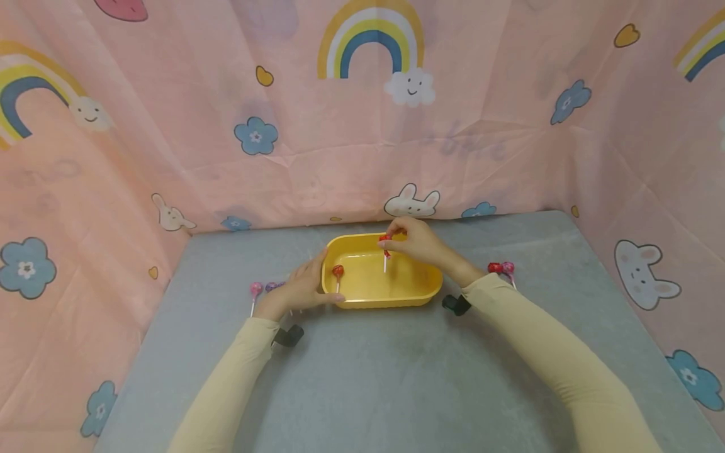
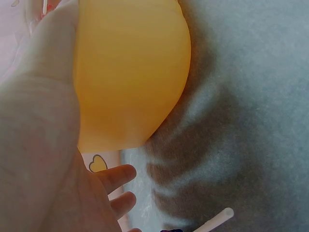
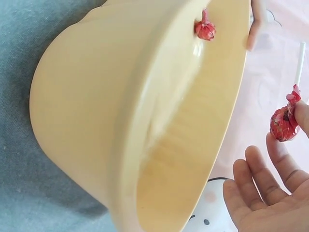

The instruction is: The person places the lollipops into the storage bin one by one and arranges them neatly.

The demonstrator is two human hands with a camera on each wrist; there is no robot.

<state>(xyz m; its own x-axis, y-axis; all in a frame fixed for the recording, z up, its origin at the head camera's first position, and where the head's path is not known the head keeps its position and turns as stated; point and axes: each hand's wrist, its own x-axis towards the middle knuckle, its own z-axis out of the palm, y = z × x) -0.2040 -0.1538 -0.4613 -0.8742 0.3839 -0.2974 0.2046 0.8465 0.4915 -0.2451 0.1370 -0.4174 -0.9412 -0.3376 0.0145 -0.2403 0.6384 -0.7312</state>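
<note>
A yellow plastic basin (image 1: 370,303) sits at the back of the grey table. My left hand (image 1: 303,286) rests against its left end, thumb along the front rim and fingers extended beside the wall. In the left wrist view, the fingers (image 2: 118,178) look straight and spread. Between thumb and index finger, my right hand (image 1: 416,241) pinches a red-wrapped lollipop (image 3: 284,123) by its head, above the basin. Its white stick points down in the head view; the other right fingers are spread. Another red lollipop (image 1: 338,270) lies inside the basin's left end.
Left of the basin lie a pink lollipop (image 1: 257,289) and a purple lollipop (image 1: 273,286), partly behind my left hand. A red lollipop (image 1: 495,267) and a pink one (image 1: 508,267) lie to the right, near my right wrist. A printed pink cloth (image 1: 340,163) hangs behind the table.
</note>
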